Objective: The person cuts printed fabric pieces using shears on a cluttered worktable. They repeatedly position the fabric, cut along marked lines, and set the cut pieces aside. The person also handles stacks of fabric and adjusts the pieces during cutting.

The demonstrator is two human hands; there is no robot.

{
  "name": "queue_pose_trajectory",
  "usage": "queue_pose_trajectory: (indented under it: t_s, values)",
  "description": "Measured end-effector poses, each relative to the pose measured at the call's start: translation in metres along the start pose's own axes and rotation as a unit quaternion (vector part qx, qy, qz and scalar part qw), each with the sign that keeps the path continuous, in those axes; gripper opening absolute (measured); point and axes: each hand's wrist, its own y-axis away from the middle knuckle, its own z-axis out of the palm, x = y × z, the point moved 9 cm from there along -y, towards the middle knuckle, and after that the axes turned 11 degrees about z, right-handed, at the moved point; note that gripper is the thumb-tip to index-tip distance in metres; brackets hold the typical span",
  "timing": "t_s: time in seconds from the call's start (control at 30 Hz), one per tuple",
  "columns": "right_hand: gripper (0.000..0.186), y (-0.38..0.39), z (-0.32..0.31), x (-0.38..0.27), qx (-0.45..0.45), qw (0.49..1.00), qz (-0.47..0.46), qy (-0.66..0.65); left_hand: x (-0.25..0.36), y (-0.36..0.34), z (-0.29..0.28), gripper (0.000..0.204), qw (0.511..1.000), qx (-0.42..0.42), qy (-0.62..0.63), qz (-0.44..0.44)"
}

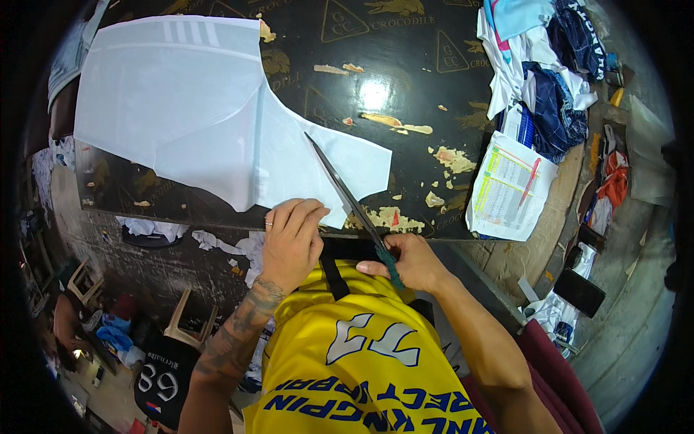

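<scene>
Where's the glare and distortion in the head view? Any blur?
Head view: a bright lamp glare sits on the glossy dark table near its middle. Fisheye bends the table edges, and the corners are black. The left hand, white fabric and scissors in the right hand look sharp; the floor clutter at lower left is dim and soft.

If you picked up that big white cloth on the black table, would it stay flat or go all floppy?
Probably floppy: the large white fabric piece lies thin and flat on the black worktable, with a fold ridge down its middle. It looks light, likely to slide easily, since the left hand presses it down while the right hand holds long scissors.
</scene>
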Motion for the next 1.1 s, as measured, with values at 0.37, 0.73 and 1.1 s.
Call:
queue_pose_trajectory:
  t_s: [0.37, 0.73, 1.1]
  values:
    - [0.069, -0.004, -0.013, -0.051, 0.006, 0.999, -0.044, -0.017, -0.004, -0.002, -0.002, 0.040, 0.999, -0.008, 0.032, 0.008]
    - [0.055, 0.038, -0.091, -0.015, -0.055, 0.996, -0.046, 0.045, 0.008, -0.036, -0.012, 0.050, 0.999, 0.032, -0.013, -0.036]
    - [0.050, -0.011, -0.160, 0.007, -0.041, 0.977, -0.098, 0.182, 0.031, -0.042, 0.018, 0.069, 0.987, -0.049, -0.152, -0.008]
